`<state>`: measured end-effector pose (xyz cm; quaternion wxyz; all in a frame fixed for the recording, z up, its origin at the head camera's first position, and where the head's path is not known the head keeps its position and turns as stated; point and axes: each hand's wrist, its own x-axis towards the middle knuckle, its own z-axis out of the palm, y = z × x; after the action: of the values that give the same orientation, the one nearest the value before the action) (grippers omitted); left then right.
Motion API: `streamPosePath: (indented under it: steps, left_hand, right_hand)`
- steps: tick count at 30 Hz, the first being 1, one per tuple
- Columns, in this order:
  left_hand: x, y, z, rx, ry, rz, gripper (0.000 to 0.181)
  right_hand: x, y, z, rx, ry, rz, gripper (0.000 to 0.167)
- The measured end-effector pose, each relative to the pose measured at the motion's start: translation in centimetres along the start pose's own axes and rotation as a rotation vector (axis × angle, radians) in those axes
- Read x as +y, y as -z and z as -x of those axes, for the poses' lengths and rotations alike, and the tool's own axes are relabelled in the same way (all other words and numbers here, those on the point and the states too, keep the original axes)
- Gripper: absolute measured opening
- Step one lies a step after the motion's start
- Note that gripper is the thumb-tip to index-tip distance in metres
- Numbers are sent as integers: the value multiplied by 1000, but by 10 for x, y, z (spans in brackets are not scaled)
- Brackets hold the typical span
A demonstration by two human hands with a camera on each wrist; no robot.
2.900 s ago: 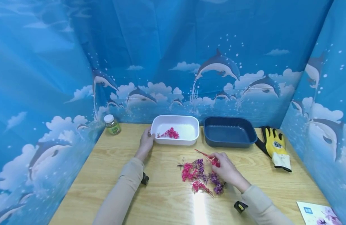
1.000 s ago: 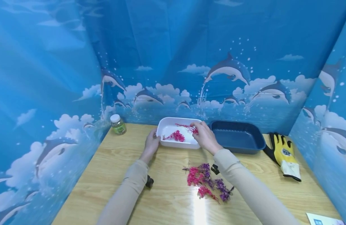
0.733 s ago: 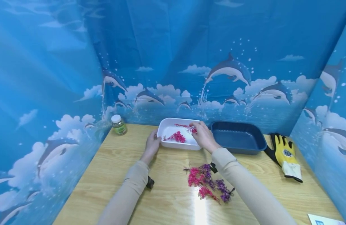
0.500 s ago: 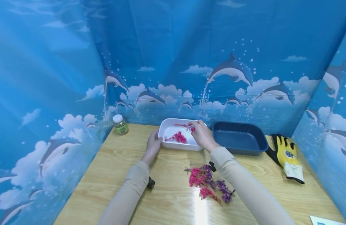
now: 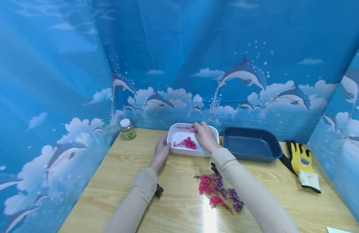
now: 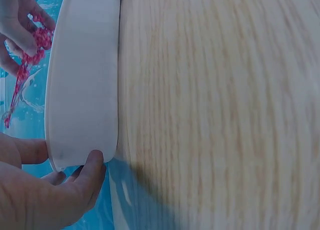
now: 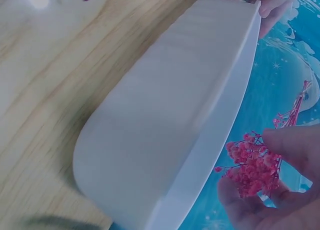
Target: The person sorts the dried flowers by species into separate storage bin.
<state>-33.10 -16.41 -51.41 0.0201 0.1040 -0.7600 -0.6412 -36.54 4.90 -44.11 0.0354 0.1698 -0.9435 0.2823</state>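
Wooden table (image 5: 121,161), blue dolphin backdrop (image 5: 179,64), white tray (image 5: 189,152)

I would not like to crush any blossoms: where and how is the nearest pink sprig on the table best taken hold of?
Best pinch the pink sprig by its stems, probably from above and the near side. It lies flat, blossoms to the left, stems running right and nearer, while purple flowers lie just beyond the stems.
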Motion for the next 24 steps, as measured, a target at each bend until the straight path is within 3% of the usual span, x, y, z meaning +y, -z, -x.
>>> streamPosePath:
  steps: [8, 15, 24]
  left_hand:
    - [0, -5, 2, 9, -16, 3, 55]
    - [0, -7, 3, 5, -3, -7, 54]
    - [0, -1, 2, 19, 1, -13, 54]
  right_hand:
    - [0, -10, -12, 14, -5, -6, 40]
    - [10, -13, -20, 3, -28, -110, 58]
    - [16, -7, -17, -6, -23, -117, 49]
